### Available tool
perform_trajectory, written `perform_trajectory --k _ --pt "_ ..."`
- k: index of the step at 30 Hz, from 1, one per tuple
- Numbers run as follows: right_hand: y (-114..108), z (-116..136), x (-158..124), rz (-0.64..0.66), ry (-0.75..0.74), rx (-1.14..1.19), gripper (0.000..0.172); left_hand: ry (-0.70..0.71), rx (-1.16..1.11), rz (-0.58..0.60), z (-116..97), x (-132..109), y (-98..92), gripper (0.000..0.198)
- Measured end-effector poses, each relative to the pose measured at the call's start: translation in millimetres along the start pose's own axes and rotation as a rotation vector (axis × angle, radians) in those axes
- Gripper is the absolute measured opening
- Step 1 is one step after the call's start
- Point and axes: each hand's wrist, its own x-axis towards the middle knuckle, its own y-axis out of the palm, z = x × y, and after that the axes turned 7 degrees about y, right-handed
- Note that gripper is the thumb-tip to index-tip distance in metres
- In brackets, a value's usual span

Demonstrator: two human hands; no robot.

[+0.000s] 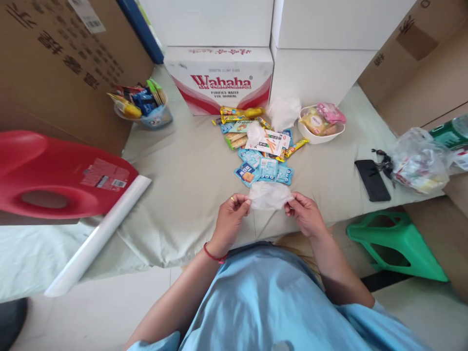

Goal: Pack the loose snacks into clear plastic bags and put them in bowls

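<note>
While the left hand [230, 220] pinches one end of a thin translucent bag [269, 196] between thumb and fingers, the right hand [306, 214] pinches the other, spreading it just on the near side of the snack pile [268, 168]. Behind that pile stands the Wahaha box [224, 80]; right of it sit a white bowl [323, 138] and, farther off, a black phone [373, 181].

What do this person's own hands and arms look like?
The left hand wears a gold-coloured ring, with a red bracelet at its wrist; no jewellery shows on the right hand. Light-blue sleeves leave the forearms bare.
</note>
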Motion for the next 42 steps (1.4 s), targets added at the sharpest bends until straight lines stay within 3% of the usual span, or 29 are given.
perform_trajectory --k 6,8,11,15,19,23,25,28,30,32,34,37,39,42 --pt "-6 1 -6 -0.042 0.016 0.126 0.041 -0.006 -0.03 -0.094 8 5 -12.9 0.027" --pt "-9 0 -6 -0.04 0.013 0.132 0.04 0.028 0.026 -0.173 7 6 -16.5 0.031" --pt "-11 -3 -8 -0.048 -0.127 -0.034 0.034 0.013 0.028 -0.271 1 5 -19.9 0.042" --pt "-1 -4 -13 -0.028 -0.404 -0.388 0.026 -0.287 -0.18 -0.069 -8 -6 -10.7 0.065" --pt "12 -4 -17 -0.047 -0.509 -0.475 0.021 -0.35 -0.243 -0.075 -4 -22 6.1 0.06" --pt "12 -9 -15 -0.085 -0.42 -0.389 0.023 -0.134 -0.036 -0.146 9 -36 6.8 0.053" --pt "8 -13 -12 -0.099 -0.347 -0.323 0.024 0.117 0.206 -0.144 14 -42 1.8 0.052" --pt "5 -17 -9 -0.106 -0.289 -0.265 0.026 0.51 0.523 -0.036 17 -46 -5.3 0.06" --pt "5 -17 -8 -0.102 -0.274 -0.266 0.027 0.681 0.653 0.036 19 -43 -8.8 0.056" --pt "5 -14 -8 -0.099 -0.266 -0.27 0.029 0.74 0.725 0.087 21 -34 -13.3 0.032" --pt "4 -10 -8 -0.109 -0.263 -0.288 0.03 0.698 0.726 0.122 22 -25 -19.4 0.014" --pt "0 -4 -7 -0.149 -0.257 -0.33 0.029 0.604 0.638 0.126 20 -17 -28.3 0.016" --pt "-3 -1 -5 -0.165 -0.238 -0.32 0.029 0.612 0.607 0.123 18 -19 -29.8 0.017" --pt "-2 1 -4 -0.156 -0.179 -0.22 0.032 0.725 0.66 0.217 18 -26 -22.4 0.047"
